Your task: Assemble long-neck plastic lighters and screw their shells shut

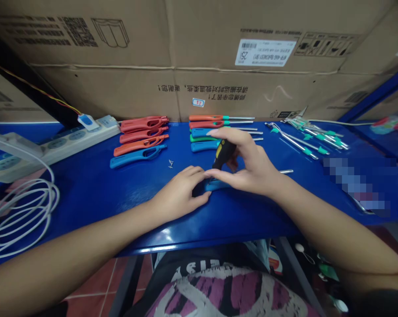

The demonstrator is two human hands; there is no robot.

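Observation:
A blue lighter [217, 185] lies on the blue table, its metal tube pointing right. My left hand [182, 191] is closed on its left end, thumb and fingers at its sides. In my right hand [248, 165] is a black and yellow screwdriver [224, 153], tilted, its lower end over the lighter's left part; the tip is hidden by my fingers. Small screws [171, 164] lie left of my hands. Beyond them is a row of lighters with metal tubes [207, 124], partly behind my right hand.
Red, orange and blue handles [139, 154] lie at the left, near a power strip [58, 143] and a coiled white cable [23, 211]. Metal tubes with green parts [318, 134] lie at the right. A cardboard box [172, 79] stands behind; a blurred phone-like object [354, 185] is far right.

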